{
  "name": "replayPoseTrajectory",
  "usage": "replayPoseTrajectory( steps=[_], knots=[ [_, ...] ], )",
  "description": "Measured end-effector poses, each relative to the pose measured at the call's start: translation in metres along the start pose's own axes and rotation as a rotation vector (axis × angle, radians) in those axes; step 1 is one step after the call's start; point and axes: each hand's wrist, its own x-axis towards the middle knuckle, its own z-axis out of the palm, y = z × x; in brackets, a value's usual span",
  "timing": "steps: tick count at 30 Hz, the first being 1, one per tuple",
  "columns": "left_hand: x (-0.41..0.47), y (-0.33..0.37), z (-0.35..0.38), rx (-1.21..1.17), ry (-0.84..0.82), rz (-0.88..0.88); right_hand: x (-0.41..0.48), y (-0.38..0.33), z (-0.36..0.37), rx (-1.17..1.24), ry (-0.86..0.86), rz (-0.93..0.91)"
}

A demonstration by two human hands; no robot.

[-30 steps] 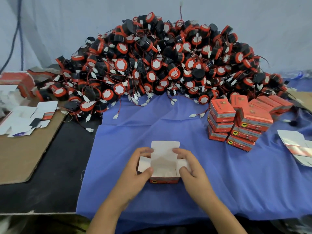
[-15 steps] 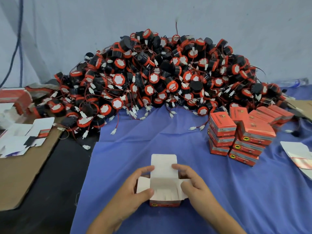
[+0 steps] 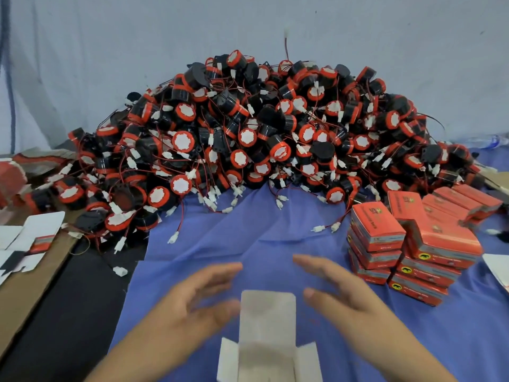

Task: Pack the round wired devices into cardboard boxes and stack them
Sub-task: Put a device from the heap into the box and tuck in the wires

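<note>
A big heap of round black-and-red wired devices (image 3: 261, 142) with white connectors fills the back of the blue cloth (image 3: 261, 238). An open cardboard box (image 3: 268, 337), white flaps spread, stands on the cloth at the bottom centre. My left hand (image 3: 192, 301) hovers left of it and my right hand (image 3: 347, 290) hovers right of it, both blurred, fingers spread forward, holding nothing. A stack of closed red boxes (image 3: 413, 244) sits to the right.
Flat unfolded box blanks (image 3: 27, 241) lie on brown cardboard (image 3: 24, 293) at the left. More red cartons (image 3: 11, 175) sit at the far left. A white sheet (image 3: 498, 266) lies at the right edge. A grey wall stands behind the heap.
Both hands have let go of the open box and moved forward off its flaps. The view has shifted, so the box sits lower in the frame.
</note>
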Motion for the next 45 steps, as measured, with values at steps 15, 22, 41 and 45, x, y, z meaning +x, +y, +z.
replayPoseTrajectory(
  steps=[15,22,41,45],
  knots=[
    [0.354,0.049,0.021,-0.085,0.280,0.027,0.315,-0.010,-0.002,0.376,0.358,0.141],
    [0.383,0.033,0.023,0.022,0.474,0.135,0.345,0.010,-0.014,0.136,0.486,0.104],
    [0.152,0.057,0.026,-0.096,0.383,0.200,0.138,-0.029,0.009,0.361,0.191,0.005],
    [0.096,0.056,0.033,-0.178,0.350,0.161,0.103,-0.030,0.011,0.607,0.260,0.156]
  ],
)
